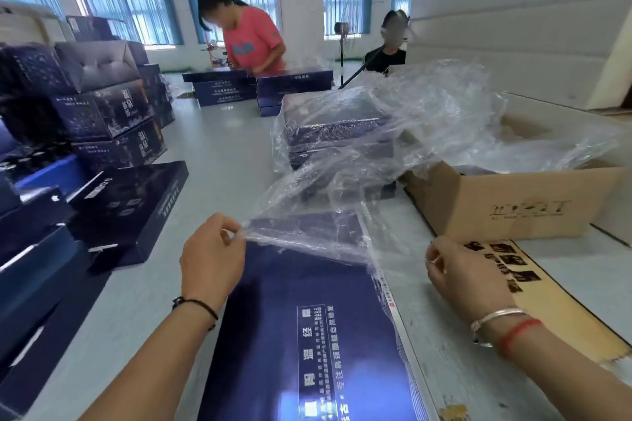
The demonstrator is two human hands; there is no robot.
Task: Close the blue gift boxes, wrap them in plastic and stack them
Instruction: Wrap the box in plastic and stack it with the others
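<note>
Pale grey worktable (222,161) in a bright, blue-curtained packing room, one box part-way into its wrap.

Closed already: flat dark-blue gift box with white lettering (307,325), lying at 6 o'clock between both wrists. Wrapped and stacked at 12 o'clock: pile of dark-blue boxes under clear film (337,133). Left to do, by the look of it: sleeving this box and stacking it. Left hand (212,260) at 9 o'clock, pinching an edge of the crinkled clear plastic bag (342,188) over the box's far end. Right hand (468,278) at 3 o'clock, fingers curled; what it grips, impossible to tell.
</note>
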